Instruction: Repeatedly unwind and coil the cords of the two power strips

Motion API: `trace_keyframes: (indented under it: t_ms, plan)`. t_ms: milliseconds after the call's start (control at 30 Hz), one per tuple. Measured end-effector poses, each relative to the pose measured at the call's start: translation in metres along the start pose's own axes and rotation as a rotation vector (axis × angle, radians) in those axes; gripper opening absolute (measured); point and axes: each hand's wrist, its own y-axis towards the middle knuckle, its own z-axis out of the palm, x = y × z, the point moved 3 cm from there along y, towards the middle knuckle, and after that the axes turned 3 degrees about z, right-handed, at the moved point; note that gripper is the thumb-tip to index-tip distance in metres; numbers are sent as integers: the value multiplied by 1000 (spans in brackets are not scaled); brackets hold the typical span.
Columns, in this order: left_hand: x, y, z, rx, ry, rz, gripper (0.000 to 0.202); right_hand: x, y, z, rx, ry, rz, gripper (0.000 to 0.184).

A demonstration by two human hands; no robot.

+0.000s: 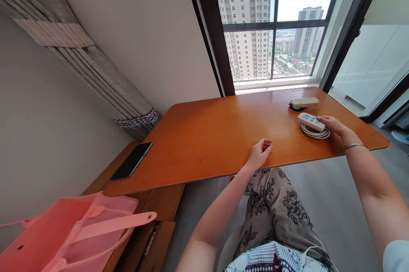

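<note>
On the right part of the orange-brown table (204, 135), my right hand (332, 124) grips the near right end of a white power strip (309, 120) with blue-marked sockets. Its pale cord (316, 134) lies coiled under and in front of the strip. My left hand (260, 153) rests on the tabletop near the front edge, fingers loosely curled and apart from the thumb, with nothing in it. Just beyond the white strip lies a second, cream-coloured power strip (304, 102) with a dark cord beside it.
A black tablet (132, 161) lies at the table's left end. A pink bag (79, 233) stands at lower left beside the wooden bench. Past the table's far edge is a window (275, 24); a gathered curtain (105, 76) hangs at left.
</note>
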Motion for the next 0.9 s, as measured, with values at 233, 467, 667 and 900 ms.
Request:
trace_keyframes:
  t_ms: [233,467,667,900]
  plan:
    - [-3,-2,1,37,76,46,19,9,0,-3,-23,-144,-2,45]
    - [-7,-3,2,65,130,63,16,9,-9,4,-151,-287,-245,57]
    - [-6,-5,1,92,187,72,17,25,-41,27,-388,-603,-551,41]
    - [-5,-5,2,98,202,94,16,23,-81,62,-345,-976,-597,40]
